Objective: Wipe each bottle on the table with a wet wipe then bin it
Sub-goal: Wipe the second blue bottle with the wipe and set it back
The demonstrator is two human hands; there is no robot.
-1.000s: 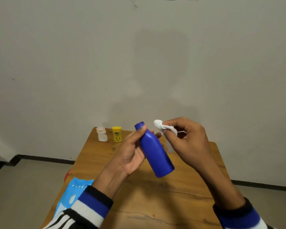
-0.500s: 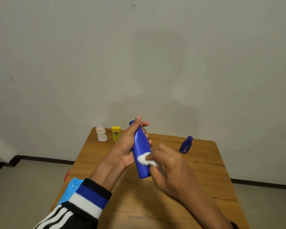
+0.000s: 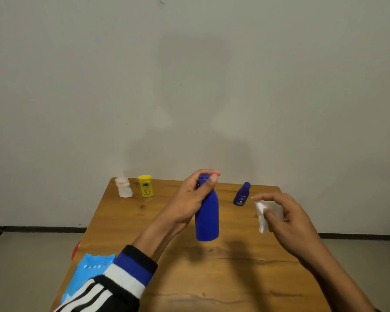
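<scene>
Blue bottle: hanging upright above the middle of the wooden table, not touching it.
Left hand: pinching the cap end, fingers curling round the neck.
Right hand: off to the right, apart from the bottle, gripping the white wet wipe.
Wipe: looking bunched, though blur is hiding the folds.
Doing it well: bringing the wipe back, turning the bottle by its neck, covering every side and the base.
Waiting: small blue bottle far right; yellow bottle and white bottle far left.
</scene>
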